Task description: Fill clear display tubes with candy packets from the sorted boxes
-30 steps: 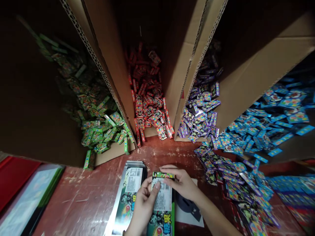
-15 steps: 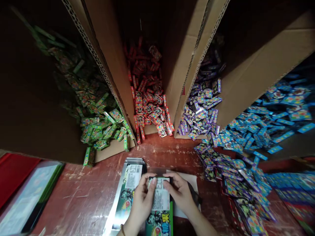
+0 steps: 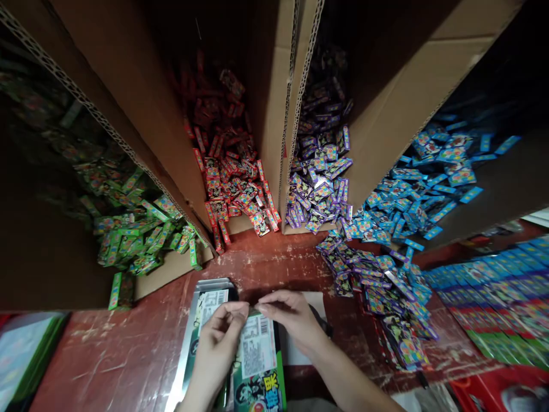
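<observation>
A green candy bag [image 3: 259,377] with a white printed label lies in front of me, its top edge toward the boxes. My left hand [image 3: 221,337] is closed in a pinch at the left of that top edge. On the other side, my right hand [image 3: 295,320] pinches at the same edge with thumb and forefinger, the two sets of fingertips close together. Under the left hand, a similar green bag with a white label [image 3: 213,300] rests on a shiny metal tray [image 3: 182,366]. A sheet of white paper [image 3: 315,300] lies beneath the right hand, beside a dark object partly hidden by the wrist.
Open cardboard boxes hold heaps of small packets: green [image 3: 141,240], red [image 3: 240,189], purple [image 3: 319,189] and blue [image 3: 412,200]. Purple and blue packets [image 3: 381,286] spill onto the red tabletop [image 3: 115,349]. Rows of coloured packets [image 3: 497,292] lie at right, stacked bags [image 3: 30,355] at left.
The view has turned rightward, so the boxes appear further left. My fingertips have drawn together at the bag's top edge, and both hands are now in a tighter pinch.
</observation>
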A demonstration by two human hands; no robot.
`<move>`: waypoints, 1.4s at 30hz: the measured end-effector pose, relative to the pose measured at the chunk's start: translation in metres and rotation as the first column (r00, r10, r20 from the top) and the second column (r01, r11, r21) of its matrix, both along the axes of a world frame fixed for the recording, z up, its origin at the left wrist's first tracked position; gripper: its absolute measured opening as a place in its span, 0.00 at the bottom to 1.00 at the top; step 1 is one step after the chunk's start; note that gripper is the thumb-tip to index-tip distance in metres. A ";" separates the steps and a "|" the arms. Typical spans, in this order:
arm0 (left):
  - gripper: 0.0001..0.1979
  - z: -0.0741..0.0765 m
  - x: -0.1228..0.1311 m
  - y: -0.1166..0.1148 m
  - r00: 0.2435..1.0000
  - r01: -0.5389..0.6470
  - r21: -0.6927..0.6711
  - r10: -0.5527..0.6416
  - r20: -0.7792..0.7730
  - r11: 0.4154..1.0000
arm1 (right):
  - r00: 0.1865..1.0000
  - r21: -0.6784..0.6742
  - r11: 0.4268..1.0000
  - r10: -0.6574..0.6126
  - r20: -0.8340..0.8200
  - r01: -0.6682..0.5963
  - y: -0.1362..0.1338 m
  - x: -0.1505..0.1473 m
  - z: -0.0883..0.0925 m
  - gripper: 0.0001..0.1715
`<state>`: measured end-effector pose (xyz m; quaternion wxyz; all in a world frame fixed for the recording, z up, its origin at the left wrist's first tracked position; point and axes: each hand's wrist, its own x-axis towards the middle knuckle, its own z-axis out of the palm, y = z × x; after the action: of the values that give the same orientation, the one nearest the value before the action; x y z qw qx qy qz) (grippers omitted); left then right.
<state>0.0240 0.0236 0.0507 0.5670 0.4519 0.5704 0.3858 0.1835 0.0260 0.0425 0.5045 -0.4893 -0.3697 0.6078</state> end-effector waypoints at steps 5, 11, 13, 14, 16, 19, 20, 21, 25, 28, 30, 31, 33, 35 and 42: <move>0.10 0.001 0.014 -0.010 0.998 0.036 0.122 -0.030 -0.049 0.992 | 0.996 0.056 0.996 0.070 0.060 -0.074 -0.009 0.016 -0.006 0.06; 0.07 -0.013 0.025 -0.028 0.996 0.072 0.174 -0.061 -0.068 0.982 | 0.965 0.314 0.949 -0.056 0.255 -0.028 -0.035 0.019 -0.018 0.06; 0.07 -0.016 0.028 -0.029 0.995 0.089 0.161 -0.079 -0.068 0.983 | 0.976 0.278 0.960 -0.038 0.215 -0.024 -0.037 0.017 -0.022 0.05; 0.07 -0.017 0.029 -0.028 0.994 0.098 0.159 -0.089 -0.062 0.982 | 0.982 0.255 0.967 -0.035 0.186 -0.014 -0.036 0.017 -0.023 0.04; 0.07 -0.017 0.030 -0.023 0.993 0.114 0.163 -0.107 -0.050 0.980 | 0.987 0.215 0.976 -0.064 0.147 0.031 -0.034 0.020 -0.025 0.02; 0.10 -0.016 0.018 -0.003 0.995 0.055 0.213 -0.036 -0.092 0.975 | 0.965 0.191 0.972 -0.174 0.197 0.137 -0.029 0.041 -0.029 0.06; 0.11 -0.016 0.009 0.007 0.992 -0.002 0.238 0.032 -0.124 0.971 | 0.942 0.206 0.964 -0.219 0.255 0.169 -0.028 0.052 -0.031 0.07; 0.13 -0.016 -0.004 0.017 0.982 -0.059 0.248 0.100 -0.160 0.967 | 0.908 0.230 0.954 -0.260 0.329 0.190 -0.028 0.065 -0.032 0.08; 0.19 -0.022 -0.056 0.053 0.917 -0.161 0.257 0.240 -0.318 0.953 | 0.721 0.236 0.968 -0.223 0.656 0.085 -0.036 0.107 -0.035 0.10; 0.17 -0.024 -0.067 0.056 0.782 -0.033 0.461 0.310 -0.541 0.887 | 0.602 0.118 0.988 -0.032 0.798 -0.103 -0.053 0.108 -0.036 0.23; 0.15 -0.022 -0.052 0.048 0.644 0.161 0.602 0.379 -0.665 0.782 | 0.546 0.054 0.984 0.048 0.836 -0.168 -0.063 0.098 -0.038 0.34; 0.16 -0.021 -0.039 0.043 0.615 0.275 0.617 0.358 -0.702 0.737 | 0.543 0.033 0.984 0.069 0.837 -0.177 -0.067 0.093 -0.041 0.37; 0.18 -0.019 -0.007 0.034 0.647 0.563 0.508 0.035 -0.761 0.652 | 0.588 0.029 0.985 0.076 0.806 -0.168 -0.070 0.088 -0.046 0.39; 0.28 -0.019 0.024 0.031 0.531 0.771 0.306 -0.298 -0.794 0.559 | 0.674 0.085 0.986 0.034 0.738 -0.144 -0.064 0.091 -0.051 0.39; 0.39 -0.030 0.076 0.041 0.434 0.792 0.070 -0.478 -0.763 0.606 | 0.796 0.204 0.978 -0.152 0.586 0.037 -0.004 0.114 -0.044 0.34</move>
<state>0.0999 0.0647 0.0203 0.3090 0.8539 0.4153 0.0543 0.2973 0.0222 -0.0013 0.4343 -0.6256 -0.5388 0.3602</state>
